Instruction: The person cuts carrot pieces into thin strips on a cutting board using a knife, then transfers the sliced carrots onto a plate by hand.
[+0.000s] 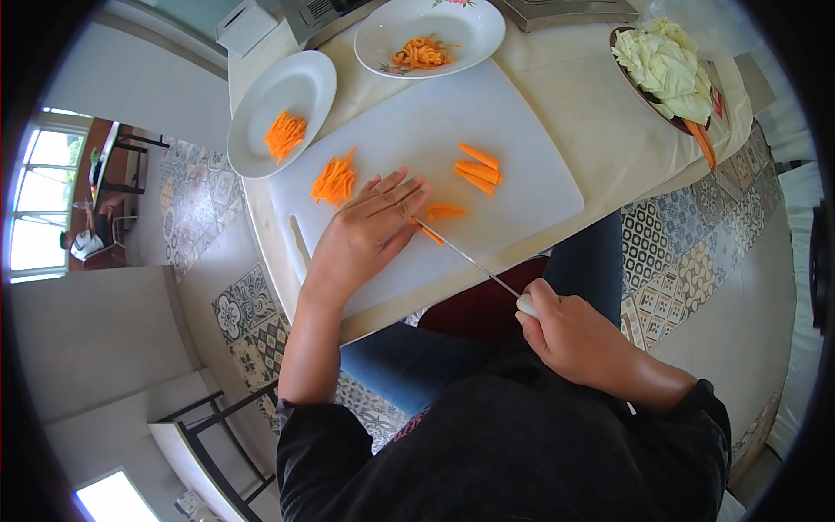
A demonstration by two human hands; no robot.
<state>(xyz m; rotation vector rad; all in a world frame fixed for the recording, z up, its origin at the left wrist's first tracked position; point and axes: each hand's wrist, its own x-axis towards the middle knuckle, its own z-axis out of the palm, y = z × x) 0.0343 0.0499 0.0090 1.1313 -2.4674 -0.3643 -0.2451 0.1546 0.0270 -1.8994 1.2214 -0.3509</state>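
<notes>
My right hand [570, 335] is closed around the pale handle of a knife [478, 264], its thin blade reaching up-left across the near side of the white cutting board [522, 165]. Beside the blade tip, my left hand [370, 222] presses down on the board, fingers close together, with an orange carrot piece [428, 232] at its thumb and the knife. How much carrot lies under the fingers is hidden. Just beyond the blade lie blurred carrot slices [445, 210]. A heap of carrot strips [334, 180] sits left of my fingertips; several thicker carrot sticks [477, 170] lie to the right.
A white plate [248, 130] with carrot strips overlaps the board's left corner. Behind the board stands a flowered bowl [374, 39] with orange shreds. At the right, a dark-rimmed dish [648, 97] holds cabbage leaves [665, 70] and carrot. A person [87, 242] sits far left.
</notes>
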